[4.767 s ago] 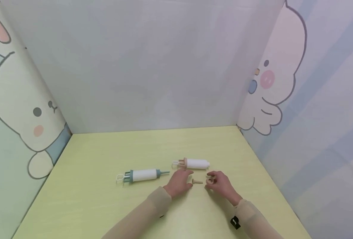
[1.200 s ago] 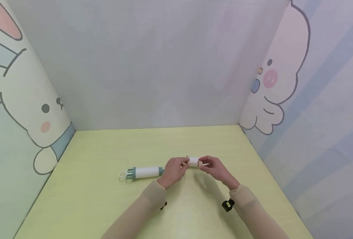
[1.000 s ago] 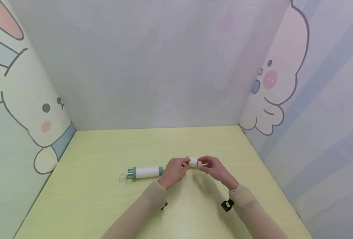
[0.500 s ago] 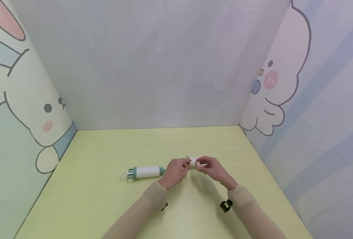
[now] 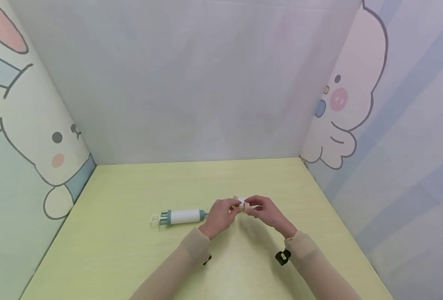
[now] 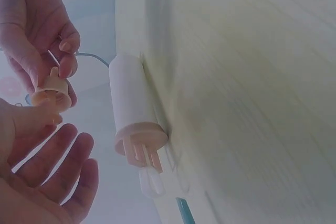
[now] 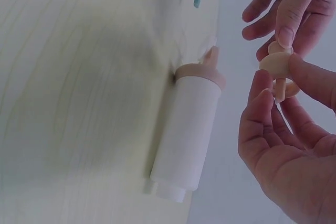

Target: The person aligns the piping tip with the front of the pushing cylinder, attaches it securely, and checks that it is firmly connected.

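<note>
My left hand [image 5: 220,216] pinches a small beige nozzle [image 7: 280,90] between thumb and index finger; its other fingers are spread. My right hand [image 5: 269,213] holds a beige ring-shaped cap [image 6: 55,90] by the rim. The two hands meet over the table, and the nozzle's narrow end passes through the cap. How far the nozzle sits in the cap is partly hidden by fingers. Just behind the hands lies a white-barrelled plunger tube with a beige end [image 7: 189,129], like a toy syringe or piping gun, mostly covered in the head view.
A similar white tube with teal ends [image 5: 185,216] and a wire-like loop handle lies left of my left hand. The pale yellow table [image 5: 131,258] is bounded by a grey back wall [image 5: 191,83] and printed side walls.
Earlier the nozzle lay on the table and the right hand held the cap; now both parts are raised between my hands. Over the last second the right hand has edged left with the cap.
</note>
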Motion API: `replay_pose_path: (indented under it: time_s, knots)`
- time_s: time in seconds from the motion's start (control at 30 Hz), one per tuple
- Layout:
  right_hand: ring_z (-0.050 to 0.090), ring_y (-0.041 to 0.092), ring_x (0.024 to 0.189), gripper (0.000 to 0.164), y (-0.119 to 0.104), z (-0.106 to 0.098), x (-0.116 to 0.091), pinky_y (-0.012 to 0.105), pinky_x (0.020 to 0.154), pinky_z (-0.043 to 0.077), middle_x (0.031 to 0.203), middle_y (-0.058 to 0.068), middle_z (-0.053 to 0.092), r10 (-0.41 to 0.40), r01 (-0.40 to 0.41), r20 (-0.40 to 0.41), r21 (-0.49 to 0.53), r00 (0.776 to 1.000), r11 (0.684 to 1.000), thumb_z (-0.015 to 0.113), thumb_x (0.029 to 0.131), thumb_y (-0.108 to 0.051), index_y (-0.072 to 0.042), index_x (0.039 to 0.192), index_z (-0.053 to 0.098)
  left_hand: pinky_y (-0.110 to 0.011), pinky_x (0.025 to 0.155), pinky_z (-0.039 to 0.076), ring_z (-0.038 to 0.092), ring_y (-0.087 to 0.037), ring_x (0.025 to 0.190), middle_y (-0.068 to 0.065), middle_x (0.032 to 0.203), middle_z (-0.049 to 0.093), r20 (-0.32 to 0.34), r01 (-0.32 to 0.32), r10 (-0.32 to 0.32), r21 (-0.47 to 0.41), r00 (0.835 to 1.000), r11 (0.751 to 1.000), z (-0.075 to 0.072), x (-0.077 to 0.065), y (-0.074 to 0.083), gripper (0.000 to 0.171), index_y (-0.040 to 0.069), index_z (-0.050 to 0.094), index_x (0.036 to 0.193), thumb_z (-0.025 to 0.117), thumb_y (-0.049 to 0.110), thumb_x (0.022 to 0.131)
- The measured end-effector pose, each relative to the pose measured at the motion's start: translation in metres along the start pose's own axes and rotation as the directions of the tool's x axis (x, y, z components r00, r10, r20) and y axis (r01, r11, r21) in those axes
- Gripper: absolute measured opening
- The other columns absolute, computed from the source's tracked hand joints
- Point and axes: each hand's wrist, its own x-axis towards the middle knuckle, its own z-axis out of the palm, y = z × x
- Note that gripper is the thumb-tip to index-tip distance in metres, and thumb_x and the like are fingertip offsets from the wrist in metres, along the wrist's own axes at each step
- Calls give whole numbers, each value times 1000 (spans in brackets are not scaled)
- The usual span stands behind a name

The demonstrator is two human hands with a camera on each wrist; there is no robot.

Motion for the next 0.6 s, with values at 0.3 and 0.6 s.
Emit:
replay_pose_path:
  time_s: [0.3,0.6]
  knots:
    - [65,22,85,30,-5,2,1,36,68,51,109,9,64,2,-2,4,-4,1000,1000,69,89,-18,-5,116,63,-21,66,49,59,-5,77,6,89,67,12,3,-3,-10,1000,1000,-1,1,3,15,13,72,101,71,19,88]
    - [63,26,91,31,-3,3,2,40,68,51,112,13,62,-13,12,29,33,1000,999,68,89,-14,-1,117,62,-20,63,47,58,-5,75,9,86,65,18,-7,7,1,1000,1000,-3,2,4,11,14,72,97,71,19,88]
